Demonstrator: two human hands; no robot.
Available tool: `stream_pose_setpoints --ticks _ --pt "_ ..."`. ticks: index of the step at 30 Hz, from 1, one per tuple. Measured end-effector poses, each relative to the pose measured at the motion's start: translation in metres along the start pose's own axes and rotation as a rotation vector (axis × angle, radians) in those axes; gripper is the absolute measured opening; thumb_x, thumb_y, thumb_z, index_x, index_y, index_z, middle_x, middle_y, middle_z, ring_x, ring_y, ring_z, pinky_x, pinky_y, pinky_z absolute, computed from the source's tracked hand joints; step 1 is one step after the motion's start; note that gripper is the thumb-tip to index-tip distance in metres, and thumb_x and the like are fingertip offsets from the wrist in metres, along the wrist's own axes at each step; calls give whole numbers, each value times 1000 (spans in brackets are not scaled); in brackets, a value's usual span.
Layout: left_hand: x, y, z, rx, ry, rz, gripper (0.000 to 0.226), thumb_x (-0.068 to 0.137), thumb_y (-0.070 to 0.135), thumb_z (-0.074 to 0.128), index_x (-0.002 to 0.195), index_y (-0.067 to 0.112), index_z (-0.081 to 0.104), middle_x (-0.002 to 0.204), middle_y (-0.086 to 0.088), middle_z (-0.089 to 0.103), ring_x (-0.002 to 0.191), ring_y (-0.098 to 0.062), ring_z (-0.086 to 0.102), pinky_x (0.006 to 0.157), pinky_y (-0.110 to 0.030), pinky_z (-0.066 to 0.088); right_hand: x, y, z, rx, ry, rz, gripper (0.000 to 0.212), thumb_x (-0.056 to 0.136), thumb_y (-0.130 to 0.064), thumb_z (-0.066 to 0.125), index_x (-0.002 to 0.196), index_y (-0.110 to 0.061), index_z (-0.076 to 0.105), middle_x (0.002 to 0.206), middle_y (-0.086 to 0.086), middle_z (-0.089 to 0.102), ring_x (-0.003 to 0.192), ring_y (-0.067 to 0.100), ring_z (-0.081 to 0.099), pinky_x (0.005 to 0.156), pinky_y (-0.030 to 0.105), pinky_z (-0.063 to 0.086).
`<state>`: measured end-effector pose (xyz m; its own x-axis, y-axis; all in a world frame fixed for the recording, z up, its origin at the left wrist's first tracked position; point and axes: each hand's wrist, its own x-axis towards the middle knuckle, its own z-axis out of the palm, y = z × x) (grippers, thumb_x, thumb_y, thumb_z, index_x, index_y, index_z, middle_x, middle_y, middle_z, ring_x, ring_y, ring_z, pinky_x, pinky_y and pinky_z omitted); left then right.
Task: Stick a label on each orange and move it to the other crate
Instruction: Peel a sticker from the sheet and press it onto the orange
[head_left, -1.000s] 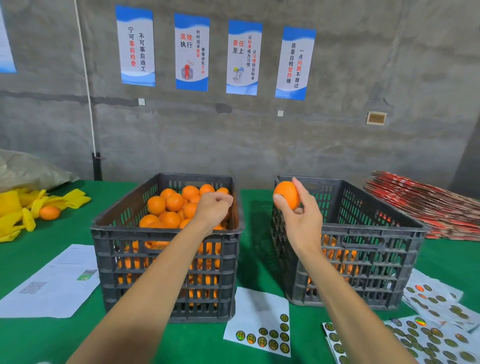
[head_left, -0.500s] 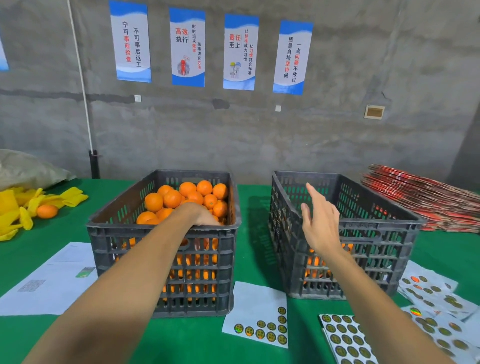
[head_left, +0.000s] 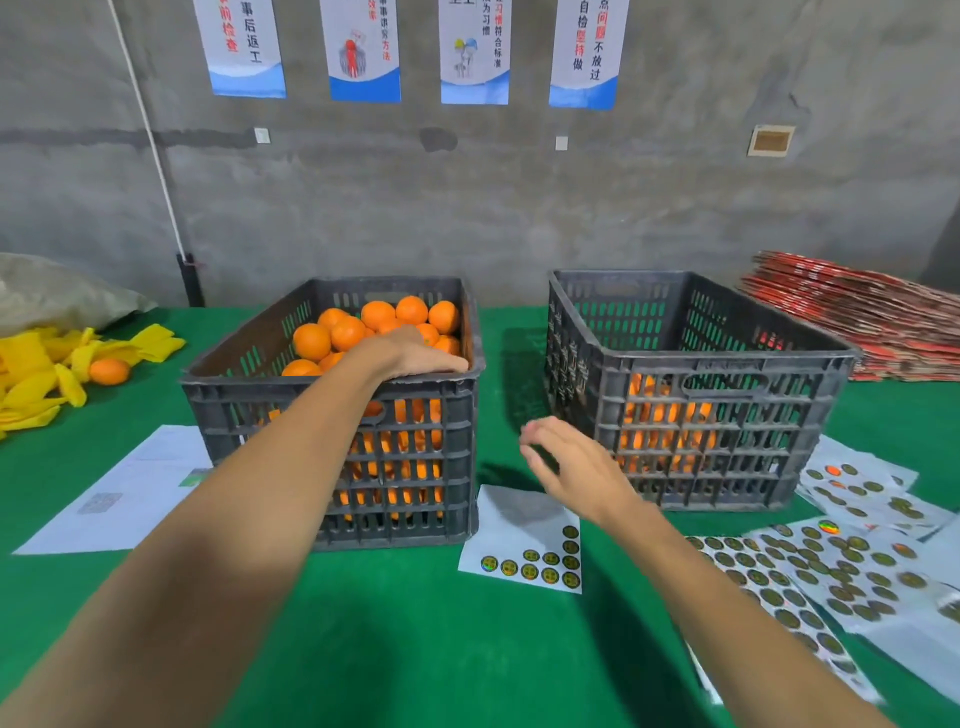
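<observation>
Left hand's (head_left: 415, 353) fingers behind crate rim (head_left: 332, 382)

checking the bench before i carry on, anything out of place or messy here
One orange lies outside both crates, on the yellow wrappers at the far left of the table. The sticker sheets at the right are strewn and overlapping, not stacked. Nothing looks spilled or damaged.

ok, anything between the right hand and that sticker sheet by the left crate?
Nothing visible. The right hand hovers just above the white sticker sheet on the green table, in the gap between the two dark plastic crates; the air beneath it looks free.
</observation>
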<state>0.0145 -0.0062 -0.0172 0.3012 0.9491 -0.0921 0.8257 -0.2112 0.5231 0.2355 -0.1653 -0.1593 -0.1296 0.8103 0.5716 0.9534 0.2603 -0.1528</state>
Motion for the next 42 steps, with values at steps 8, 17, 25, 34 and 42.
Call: stream_pose_setpoints --ticks 8,17,25,34,42 --pt "-9 5 5 -99 143 169 56 35 64 64 65 24 39 68 0 41 67 -20 45 59 -34 36 -53 -28 46 503 -565 387 32 79 -51 82 108 -36 79 94 -9 56 91 10 56 85 31 48" --pt "-5 3 5 -147 168 162 46 51 50 73 64 19 41 74 -6 45 70 -23 46 65 -39 41 -71 -43 69 427 -391 445 28 83 -50 78 110 -40 75 98 -8 55 97 13 51 91 32 36" --pt "-6 2 5 -169 207 169 51 36 56 65 64 20 43 96 -33 54 74 -25 50 66 -39 46 -73 -45 82 278 -336 360 32 92 -60 63 113 -39 75 96 -16 51 97 12 48 87 35 37" --pt "-9 2 5 -175 214 165 50 47 54 71 67 16 47 102 -33 60 74 -24 49 64 -39 44 -82 -50 92 336 -296 350 31 98 -52 59 120 -36 74 115 -15 54 110 10 43 98 32 37" --pt "-11 2 5 -195 204 153 83 54 50 72 113 -9 65 129 -33 59 109 -49 63 72 -49 54 -79 -53 84 258 -438 259 38 100 -52 53 129 -35 70 132 -13 52 119 11 41 105 36 38"
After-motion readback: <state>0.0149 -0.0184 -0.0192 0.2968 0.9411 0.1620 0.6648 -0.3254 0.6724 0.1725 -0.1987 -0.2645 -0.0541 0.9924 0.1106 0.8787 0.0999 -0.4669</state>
